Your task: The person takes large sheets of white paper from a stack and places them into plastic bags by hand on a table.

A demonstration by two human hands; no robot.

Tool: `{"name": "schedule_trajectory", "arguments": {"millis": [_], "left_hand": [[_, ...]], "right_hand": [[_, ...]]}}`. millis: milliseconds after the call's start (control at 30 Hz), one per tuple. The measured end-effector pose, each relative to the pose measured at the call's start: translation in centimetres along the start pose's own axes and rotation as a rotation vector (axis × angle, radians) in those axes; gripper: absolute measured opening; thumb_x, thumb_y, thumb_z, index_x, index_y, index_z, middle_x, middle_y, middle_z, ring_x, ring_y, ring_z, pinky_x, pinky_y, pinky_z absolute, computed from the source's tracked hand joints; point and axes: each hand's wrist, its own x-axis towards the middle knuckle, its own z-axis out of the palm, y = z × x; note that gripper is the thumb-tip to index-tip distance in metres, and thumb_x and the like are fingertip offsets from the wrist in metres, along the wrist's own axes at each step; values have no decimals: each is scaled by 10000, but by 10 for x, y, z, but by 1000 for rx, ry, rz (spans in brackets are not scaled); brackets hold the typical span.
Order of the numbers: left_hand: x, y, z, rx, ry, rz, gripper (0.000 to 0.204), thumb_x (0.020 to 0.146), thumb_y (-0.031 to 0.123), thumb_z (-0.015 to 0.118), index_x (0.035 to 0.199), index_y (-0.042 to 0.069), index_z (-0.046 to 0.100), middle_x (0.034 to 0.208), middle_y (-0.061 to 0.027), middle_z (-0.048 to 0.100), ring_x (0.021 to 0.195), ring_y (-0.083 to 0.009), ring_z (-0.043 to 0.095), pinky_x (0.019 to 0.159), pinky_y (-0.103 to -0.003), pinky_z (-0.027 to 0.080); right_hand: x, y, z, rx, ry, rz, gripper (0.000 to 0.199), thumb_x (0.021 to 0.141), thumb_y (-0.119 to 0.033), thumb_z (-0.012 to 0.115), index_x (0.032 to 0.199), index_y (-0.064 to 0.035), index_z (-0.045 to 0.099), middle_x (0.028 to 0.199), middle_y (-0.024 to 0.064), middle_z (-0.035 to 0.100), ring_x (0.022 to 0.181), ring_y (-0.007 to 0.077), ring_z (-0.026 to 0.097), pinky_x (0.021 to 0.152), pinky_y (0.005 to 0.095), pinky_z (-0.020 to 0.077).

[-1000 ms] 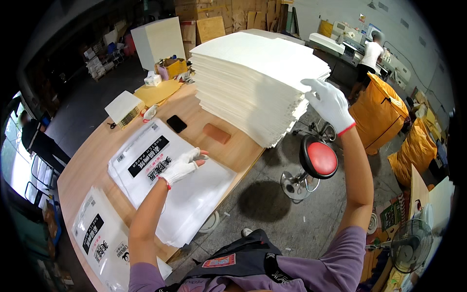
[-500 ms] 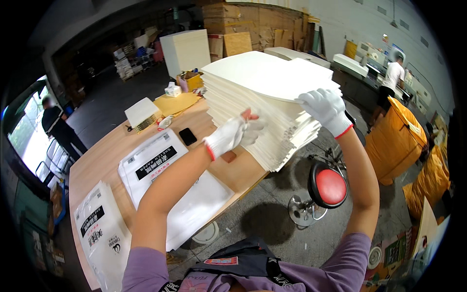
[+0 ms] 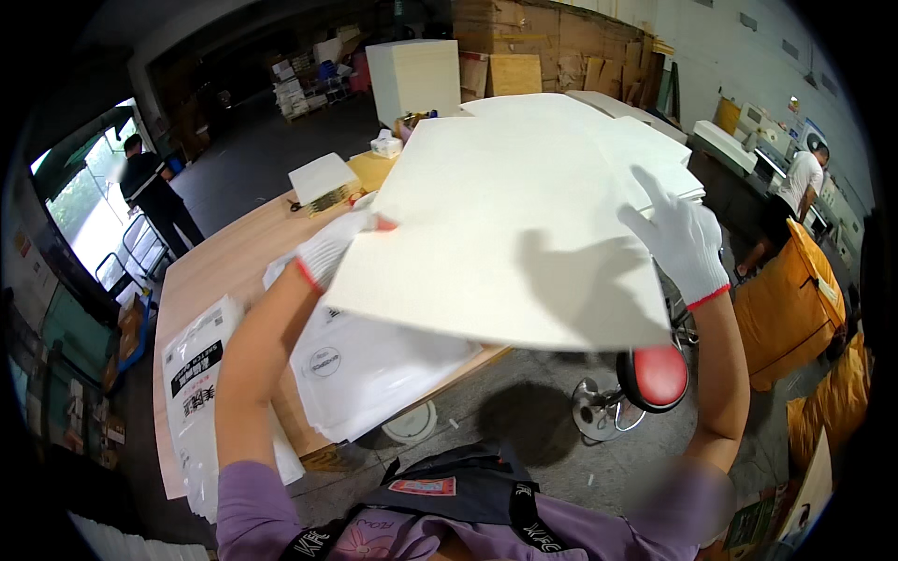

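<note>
A large white paper sheet [image 3: 468, 234], or a thin sheaf of sheets, is lifted in front of me and slopes down toward my body. My left hand [image 3: 337, 241], in a white knitted glove with a red cuff, pinches its left edge, fingertips partly hidden. Over the right side, my gloved right hand [image 3: 687, 238] has its fingers spread and casts a shadow on the paper. Whether that hand touches the sheet is unclear. Behind it shows the stack of white paper [image 3: 655, 145], mostly covered by the lifted sheet. Printed clear plastic bags [image 3: 402, 374] lie under its near left side.
Another pile of plastic bags [image 3: 201, 411] lies on the wooden table [image 3: 234, 252]. Farther back are a small paper pile [image 3: 321, 176] and a tissue box [image 3: 385, 144]. A red stool [image 3: 658, 376] and orange sacks [image 3: 786, 304] stand at right. Two people are in the background.
My left hand has moved left from the stack's side and now holds the paper's edge. The sheet has come off the stack toward me. My right hand has opened its fingers.
</note>
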Motion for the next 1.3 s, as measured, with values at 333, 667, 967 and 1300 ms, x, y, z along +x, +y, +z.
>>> {"name": "schedule_trajectory", "arguments": {"millis": [333,667,967,1300], "left_hand": [[-77,-167,-146,150,-17,-410,327,851,60,618,1135,-102,622,1064,-158,682,850,-184,683,736,-297,551],[-29,-330,-163,310,-212,-213,655,851,408,658,1320,-23,505,1136,-116,666,997,-212,648,891,-303,501],[-79,-295,51,1312,-120,60,984,799,691,549,1484,45,263,1572,-261,89,1447,-473,66,1063,-650,191],[-43,-332,-58,1261,512,221,291,846,337,648,1021,104,652,1087,-135,616,997,-373,578,888,-447,469]], "right_hand": [[-86,-83,249,1626,-543,148,469,927,-52,538,1384,25,472,1412,114,496,1306,196,451,1088,312,360],[-133,-182,334,1863,-882,525,487,949,-248,614,1313,61,517,1277,120,587,1133,186,572,961,322,465],[-143,-208,328,966,-704,333,599,774,-546,679,1080,-31,682,968,200,696,935,327,669,815,380,503],[-155,-152,228,860,-479,-37,369,830,-352,674,993,-22,703,962,198,678,846,368,663,722,406,515]]}}
